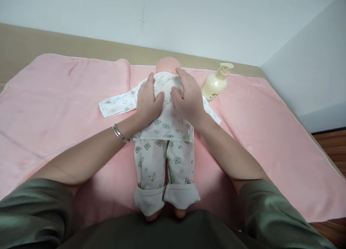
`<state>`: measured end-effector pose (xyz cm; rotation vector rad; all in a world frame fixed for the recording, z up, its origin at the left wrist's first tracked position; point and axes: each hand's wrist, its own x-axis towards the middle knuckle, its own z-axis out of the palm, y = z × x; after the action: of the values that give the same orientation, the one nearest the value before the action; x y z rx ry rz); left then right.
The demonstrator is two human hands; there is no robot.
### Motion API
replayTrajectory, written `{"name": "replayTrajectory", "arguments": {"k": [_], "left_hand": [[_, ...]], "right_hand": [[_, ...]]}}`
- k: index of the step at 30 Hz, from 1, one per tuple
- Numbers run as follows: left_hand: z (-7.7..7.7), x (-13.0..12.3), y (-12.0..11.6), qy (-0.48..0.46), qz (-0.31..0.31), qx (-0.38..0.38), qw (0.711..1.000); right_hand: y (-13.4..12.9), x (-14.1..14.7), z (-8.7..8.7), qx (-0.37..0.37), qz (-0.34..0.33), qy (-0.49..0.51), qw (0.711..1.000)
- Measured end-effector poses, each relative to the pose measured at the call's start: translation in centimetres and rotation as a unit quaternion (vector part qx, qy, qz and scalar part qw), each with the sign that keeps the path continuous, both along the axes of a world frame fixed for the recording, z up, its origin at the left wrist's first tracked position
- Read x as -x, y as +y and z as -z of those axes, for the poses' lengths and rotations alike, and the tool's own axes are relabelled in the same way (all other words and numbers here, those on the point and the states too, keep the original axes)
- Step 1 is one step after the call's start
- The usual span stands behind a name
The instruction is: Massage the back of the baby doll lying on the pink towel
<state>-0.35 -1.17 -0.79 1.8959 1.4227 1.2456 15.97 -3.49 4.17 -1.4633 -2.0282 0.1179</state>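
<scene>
A baby doll [167, 64] lies face down on a pink blanket, its feet toward me. It wears a white printed top [173, 124] and matching trousers [151, 162] with turned-up cuffs. My left hand [148, 101] rests on the left side of the doll's upper back, thumb apart from the fingers. On the right side, my right hand [189, 95] lies over the shoulder and upper back, its thumb also spread. Both palms touch the top's cloth without gripping it. The top's left sleeve [117, 104] stretches out sideways; the right one is partly hidden behind my right hand.
A pale yellow pump bottle [214, 83] stands just beyond the doll's right sleeve. The pink blanket [259, 133] covers most of the tabletop, with a tan edge [81, 43] along the back. A white wall [189, 18] rises behind, and another wall closes the right side.
</scene>
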Motion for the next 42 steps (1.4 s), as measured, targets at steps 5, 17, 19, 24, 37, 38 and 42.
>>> {"name": "replayTrajectory", "arguments": {"k": [5, 17, 19, 24, 37, 38, 42], "left_hand": [[0.2, 0.0, 0.1, -0.008, -0.003, -0.006, 1.000], [0.0, -0.1, -0.2, -0.011, 0.002, -0.015, 1.000], [0.3, 0.0, 0.0, -0.003, -0.001, -0.022, 1.000], [-0.2, 0.9, 1.3, 0.039, 0.010, -0.016, 0.999], [-5.2, -0.6, 0.5, -0.082, 0.037, 0.032, 0.995], [-6.0, -1.7, 0.6, -0.119, 0.064, 0.049, 0.990], [-10.1, -6.0, 0.8, -0.233, 0.198, 0.204, 0.930]], "right_hand": [[0.3, 0.6, 1.2, 0.042, -0.038, -0.066, 0.996], [-0.7, 0.9, -0.3, -0.003, 0.029, -0.050, 0.998], [-0.6, 1.1, 0.2, 0.025, 0.012, -0.069, 0.997], [-0.2, 0.6, 0.0, 0.062, -0.051, -0.075, 0.994], [0.2, -10.8, -9.4, -0.143, 0.152, 0.114, 0.971], [0.5, -11.6, -9.4, -0.141, 0.161, 0.125, 0.969], [1.3, -13.2, -9.4, -0.126, 0.197, 0.130, 0.964]]}}
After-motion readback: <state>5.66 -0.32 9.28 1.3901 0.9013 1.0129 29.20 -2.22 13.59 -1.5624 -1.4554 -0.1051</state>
